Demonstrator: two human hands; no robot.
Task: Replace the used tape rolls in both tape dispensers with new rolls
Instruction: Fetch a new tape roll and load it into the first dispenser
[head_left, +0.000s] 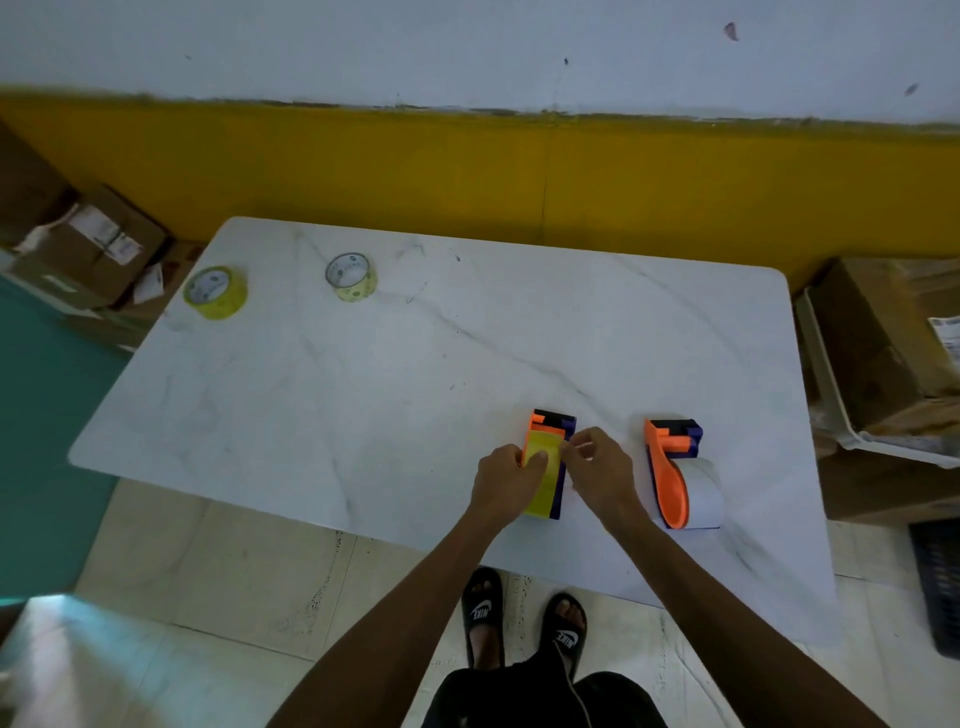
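Two orange-and-purple tape dispensers stand near the front of the white marble table. The left dispenser holds a yellow tape roll; my left hand grips that roll from the left with the thumb on top. My right hand pinches at the dispenser's right side near the tape's front edge. The right dispenser carries a pale, whitish roll and nobody touches it. Two loose rolls lie at the far left: a bright yellow one and a paler yellow one.
Cardboard boxes are stacked on the floor at the left, and more boxes in a white tray stand right of the table. A dark crate sits at the lower right. My sandalled feet stand at the table's front edge.
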